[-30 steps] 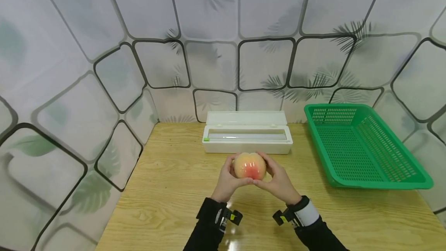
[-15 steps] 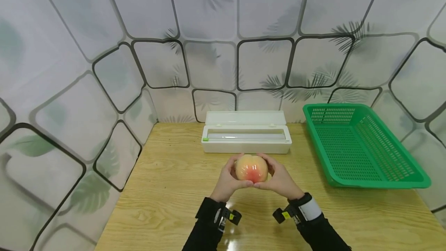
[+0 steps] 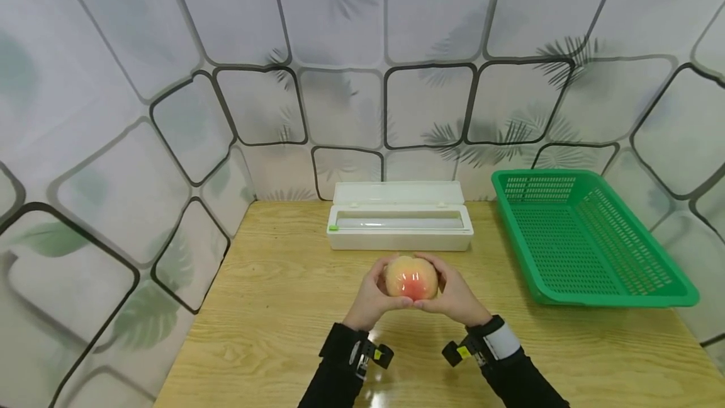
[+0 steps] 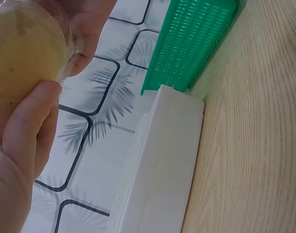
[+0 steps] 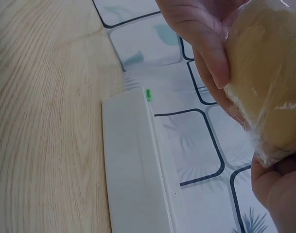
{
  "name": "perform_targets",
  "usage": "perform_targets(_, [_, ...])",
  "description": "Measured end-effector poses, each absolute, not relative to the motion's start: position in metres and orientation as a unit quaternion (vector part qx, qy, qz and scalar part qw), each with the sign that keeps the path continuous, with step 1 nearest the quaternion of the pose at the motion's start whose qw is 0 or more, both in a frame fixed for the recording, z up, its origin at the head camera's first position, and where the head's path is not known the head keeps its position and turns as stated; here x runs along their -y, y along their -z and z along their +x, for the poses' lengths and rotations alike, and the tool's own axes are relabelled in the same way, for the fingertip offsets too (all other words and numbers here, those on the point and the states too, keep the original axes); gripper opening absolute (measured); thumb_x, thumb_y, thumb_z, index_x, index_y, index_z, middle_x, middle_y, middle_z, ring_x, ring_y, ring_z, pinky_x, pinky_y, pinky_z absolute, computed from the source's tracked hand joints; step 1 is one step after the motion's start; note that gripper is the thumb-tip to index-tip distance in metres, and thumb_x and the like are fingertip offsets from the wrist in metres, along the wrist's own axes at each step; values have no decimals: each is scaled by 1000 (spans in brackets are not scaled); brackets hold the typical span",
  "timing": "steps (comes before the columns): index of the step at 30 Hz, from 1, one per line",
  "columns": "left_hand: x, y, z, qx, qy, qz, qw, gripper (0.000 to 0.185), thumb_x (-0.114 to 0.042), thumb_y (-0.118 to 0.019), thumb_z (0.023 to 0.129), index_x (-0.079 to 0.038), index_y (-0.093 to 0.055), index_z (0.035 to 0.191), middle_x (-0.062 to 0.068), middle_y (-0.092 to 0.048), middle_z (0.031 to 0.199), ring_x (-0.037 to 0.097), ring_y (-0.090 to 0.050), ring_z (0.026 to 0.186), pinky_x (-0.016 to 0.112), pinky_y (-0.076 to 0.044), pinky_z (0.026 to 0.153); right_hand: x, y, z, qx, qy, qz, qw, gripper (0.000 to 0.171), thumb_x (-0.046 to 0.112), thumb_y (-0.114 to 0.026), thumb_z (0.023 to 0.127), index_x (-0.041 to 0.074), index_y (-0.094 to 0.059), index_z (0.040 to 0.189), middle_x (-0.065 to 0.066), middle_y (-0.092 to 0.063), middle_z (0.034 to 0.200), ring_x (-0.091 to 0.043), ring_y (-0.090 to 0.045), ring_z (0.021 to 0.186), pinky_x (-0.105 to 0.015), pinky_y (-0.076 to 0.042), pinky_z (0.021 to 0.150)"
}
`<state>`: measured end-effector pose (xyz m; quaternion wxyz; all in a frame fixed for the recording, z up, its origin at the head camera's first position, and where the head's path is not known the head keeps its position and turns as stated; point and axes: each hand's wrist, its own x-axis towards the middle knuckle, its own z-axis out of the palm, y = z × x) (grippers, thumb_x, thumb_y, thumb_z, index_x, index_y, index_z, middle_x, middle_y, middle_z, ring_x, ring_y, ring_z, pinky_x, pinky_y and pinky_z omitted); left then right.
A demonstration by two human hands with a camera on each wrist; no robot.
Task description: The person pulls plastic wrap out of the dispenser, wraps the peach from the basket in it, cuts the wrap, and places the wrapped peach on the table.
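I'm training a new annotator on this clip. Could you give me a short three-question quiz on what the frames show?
1. True or false: only the right hand grips the peach.
2. What lies directly behind the peach on the table? A) the basket B) the white dispenser box C) a plate
3. Fill in: the peach's surface is covered by clear ____.

Key
1. False: the left hand grips it too.
2. B. The basket sits at the right, with nothing seen in it.
3. Film; its wrinkles show in both wrist views.
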<state>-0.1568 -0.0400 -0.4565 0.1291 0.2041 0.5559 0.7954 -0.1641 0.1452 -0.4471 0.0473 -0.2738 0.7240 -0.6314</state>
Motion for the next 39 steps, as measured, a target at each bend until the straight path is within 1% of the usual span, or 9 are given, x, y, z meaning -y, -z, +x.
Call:
perform_targets(4, [39,457,-156,-552,-796,209,135,75,-13,-77,68,0,-32,127,12,-44,118,23,-49,103,35,-45,82,-146,448,-162,-719,640,-267,46,78,-1,-72,69,-2,-25,130,-19,-43,117,-15,-48,101,-26,-41,84])
perform_targets(9, [37,456,-157,-553,-795,211,133,73,-12,-77,68,-3,-32,125,13,-44,119,22,-49,104,36,-45,83,-147,448,-160,-697,667,-259,41,85,-3,-72,68,2,-10,126,-19,-42,113,-13,-47,101,-23,-38,86])
perform_targets(15, [36,453,-157,-554,-795,205,136,72,-12,-77,67,-6,-32,122,12,-44,119,22,-48,104,36,-44,83,-145,447,-159,-663,700,-258,56,83,-4,-70,69,5,-9,125,-17,-37,116,-15,-46,103,-25,-42,84])
perform_targets(18, [36,451,-157,-556,-795,202,138,71,-10,-77,67,-8,-31,121,12,-43,119,22,-48,104,35,-44,82,-144,447,-158,-655,707,-258,64,81,-2,-70,70,7,-11,125,-19,-36,119,-16,-46,104,-27,-42,84])
perform_targets(23, [38,449,-157,-563,-791,204,128,72,-10,-78,66,-8,-30,120,12,-42,119,23,-47,104,35,-44,82,-143,447,-157,-665,701,-243,82,83,4,-71,72,10,-11,128,-24,-34,123,-15,-45,105,-26,-41,85])
perform_targets(27, [39,448,-156,-567,-788,204,124,75,-14,-79,65,-9,-30,120,12,-42,119,23,-47,104,36,-44,83,-143,446,-157,-677,691,-236,90,89,4,-71,73,6,-6,133,-25,-39,120,-15,-48,103,-25,-42,84])
perform_targets(31, [39,448,-156,-566,-791,195,123,75,-15,-80,64,-9,-30,120,11,-42,120,23,-47,105,36,-44,83,-143,446,-157,-687,682,-238,80,91,1,-69,73,1,-3,134,-24,-45,115,-14,-51,101,-24,-41,84])
perform_targets(34, [39,447,-156,-564,-794,189,124,74,-14,-79,65,-8,-31,121,12,-41,120,23,-47,105,36,-44,83,-142,445,-156,-691,680,-234,72,91,-1,-68,73,3,-2,136,-24,-47,115,-13,-51,101,-24,-41,84])
perform_targets(39, [40,447,-157,-566,-792,184,133,75,-16,-78,67,-8,-33,127,12,-43,119,23,-48,104,37,-45,81,-140,445,-153,-697,682,-210,64,97,-2,-68,73,8,2,139,-24,-46,118,-15,-51,102,-26,-43,83])
